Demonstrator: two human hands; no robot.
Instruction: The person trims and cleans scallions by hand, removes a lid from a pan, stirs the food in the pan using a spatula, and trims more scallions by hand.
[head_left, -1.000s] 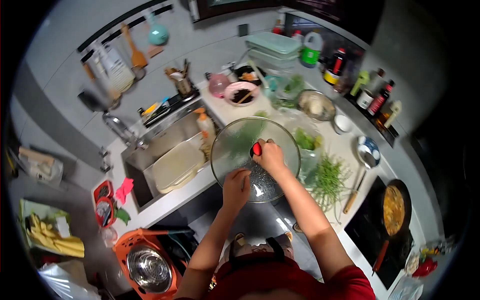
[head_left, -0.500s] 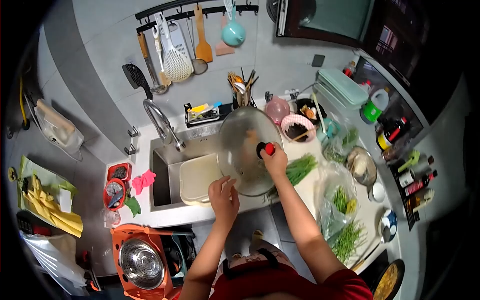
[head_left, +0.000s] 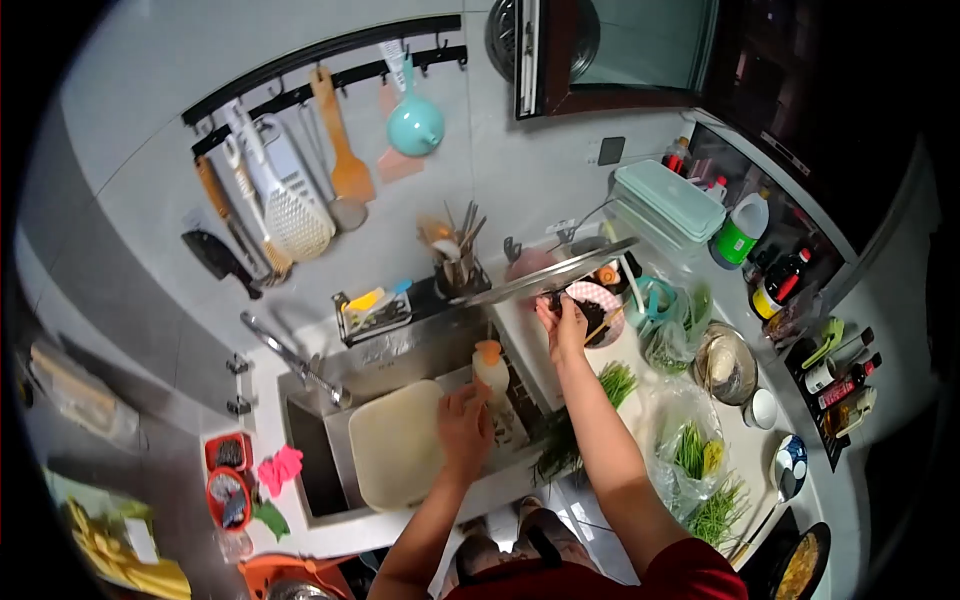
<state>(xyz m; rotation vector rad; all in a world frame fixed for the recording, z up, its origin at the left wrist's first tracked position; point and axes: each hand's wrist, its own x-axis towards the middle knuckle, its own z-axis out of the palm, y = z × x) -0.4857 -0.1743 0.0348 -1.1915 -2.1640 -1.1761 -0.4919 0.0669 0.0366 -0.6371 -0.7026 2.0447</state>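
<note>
My right hand (head_left: pixel 566 328) grips the knob of a glass pot lid (head_left: pixel 555 273). The lid is raised and seen nearly edge-on, in front of a pink checked bowl (head_left: pixel 598 295). My left hand (head_left: pixel 466 432) hovers over the sink with bent, loosely parted fingers, slightly blurred. It is close to a pale bottle with an orange top (head_left: pixel 490 362); I see no grip on it. Beside that hand, a cream plastic basin or board (head_left: pixel 395 450) leans in the steel sink (head_left: pixel 318 455). Green chives (head_left: pixel 612 385) lie on the counter beside my right forearm.
The faucet (head_left: pixel 300 360) reaches over the sink's left side. Bagged greens (head_left: pixel 690 445), a metal bowl (head_left: pixel 725 365) and a white cup (head_left: pixel 761 409) stand on the right counter. A pan of food (head_left: pixel 800 565) sits at lower right. An open window (head_left: pixel 630 50) juts out above.
My right hand has tilted the lid from face-on to nearly edge-on and raised it, uncovering the bottle and sink's right side. My left hand has moved over the sink. The view has shifted.
</note>
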